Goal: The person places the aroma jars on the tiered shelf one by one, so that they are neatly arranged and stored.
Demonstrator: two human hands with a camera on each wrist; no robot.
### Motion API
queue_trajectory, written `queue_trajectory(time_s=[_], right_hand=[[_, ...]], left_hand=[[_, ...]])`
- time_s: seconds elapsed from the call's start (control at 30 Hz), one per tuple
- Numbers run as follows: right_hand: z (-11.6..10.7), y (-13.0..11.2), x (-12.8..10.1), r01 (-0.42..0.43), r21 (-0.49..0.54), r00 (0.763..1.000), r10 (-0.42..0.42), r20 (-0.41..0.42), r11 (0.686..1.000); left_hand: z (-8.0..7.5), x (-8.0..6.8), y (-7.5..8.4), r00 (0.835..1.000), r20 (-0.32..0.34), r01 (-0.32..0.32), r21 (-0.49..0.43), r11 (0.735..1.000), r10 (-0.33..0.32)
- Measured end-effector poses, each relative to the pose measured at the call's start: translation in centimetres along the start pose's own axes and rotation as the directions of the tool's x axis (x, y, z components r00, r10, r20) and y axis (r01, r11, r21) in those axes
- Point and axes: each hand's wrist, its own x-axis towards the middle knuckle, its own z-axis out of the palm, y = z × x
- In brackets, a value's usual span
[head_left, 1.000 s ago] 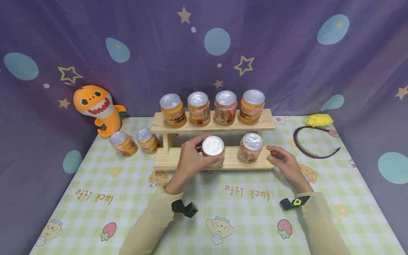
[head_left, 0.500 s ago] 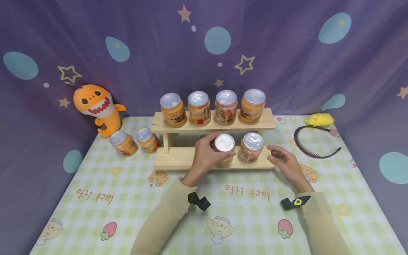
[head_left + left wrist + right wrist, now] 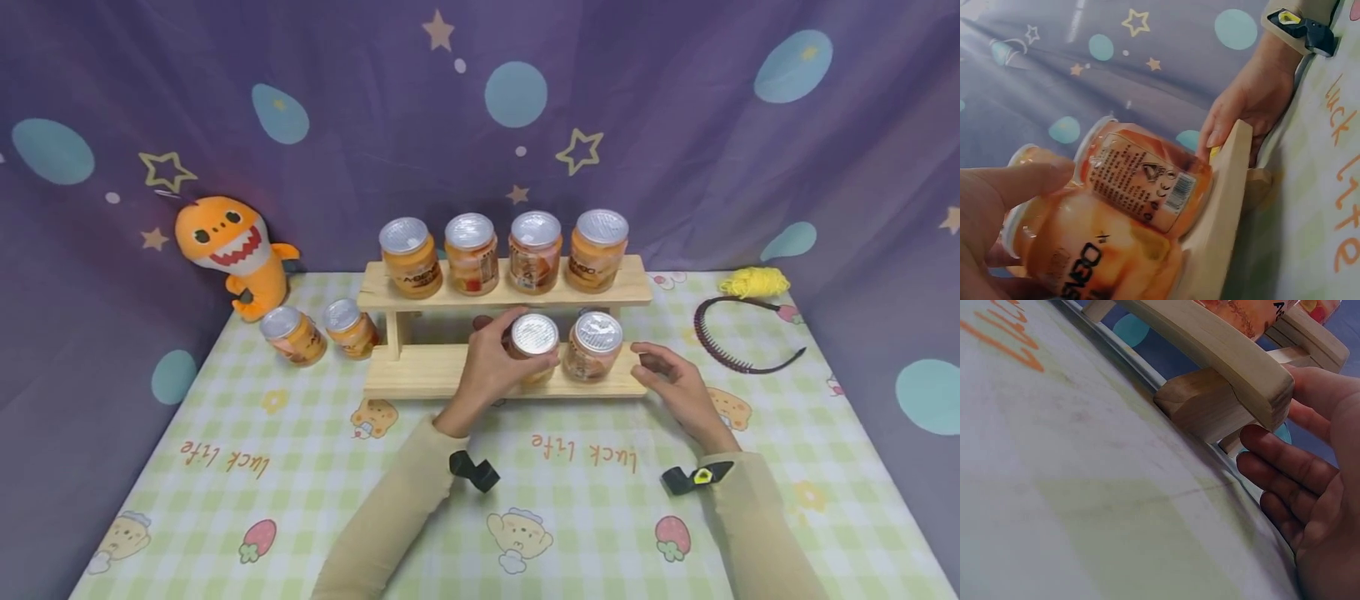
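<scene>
Table: the table (image 3: 225, 433) has a cloth with green and white checks, small bears, strawberries and orange writing.
Room: a purple curtain (image 3: 675, 125) with blue dots and stars hangs behind the table.
Rack: a wooden rack (image 3: 420, 371) with two steps stands in the middle; four jars are on its upper step.
Held jar: the jar (image 3: 534, 343) is orange with a silver lid and a printed label; it stands on the lower step, just beside a second jar (image 3: 592, 346).
Left hand: the left hand (image 3: 491, 367) grips the held jar from its left side, fingers curled round it.
Right hand: the right hand (image 3: 671, 387) rests at the right end of the rack with relaxed fingers and holds nothing.
Left wrist view: it shows the barcode label on the second jar (image 3: 1147, 181), which the head view does not show clearly.
Right wrist view: it shows the fingers (image 3: 1291, 462) under the end of the lower board.
Other things: a plush shark (image 3: 232, 250), two jars (image 3: 315, 329) lying on the table, a headband (image 3: 738, 346) and yellow yarn (image 3: 753, 282).
</scene>
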Motion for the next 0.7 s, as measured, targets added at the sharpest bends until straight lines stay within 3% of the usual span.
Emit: queue_trajectory(time_s=[0.13,0.3,0.5,0.7], right_hand=[[0.1,0.0,-0.1,-0.011,0.006,1.0,0.011,0.001,1.0],[0.1,0.0,-0.1,-0.004,0.003,1.0,0.004,-0.008,1.0],[0.1,-0.1,-0.1,-0.012,-0.008,1.0,0.012,0.0,1.0],[0.1,-0.1,0.0,-0.011,-0.005,1.0,0.011,-0.005,1.0]], left_hand=[[-1.3,-0.4,0.2,1.0,0.0,-0.024,-0.033,0.999,0.024],[-4.0,-1.2,0.7,0.998,-0.045,-0.052,-0.066,0.996,0.049],[-8.4,-2.5,0.8,0.985,-0.171,-0.05,-0.083,0.995,0.035],[-12.4,-3.6,0.2,0.955,-0.297,-0.029,-0.065,0.997,0.008]])
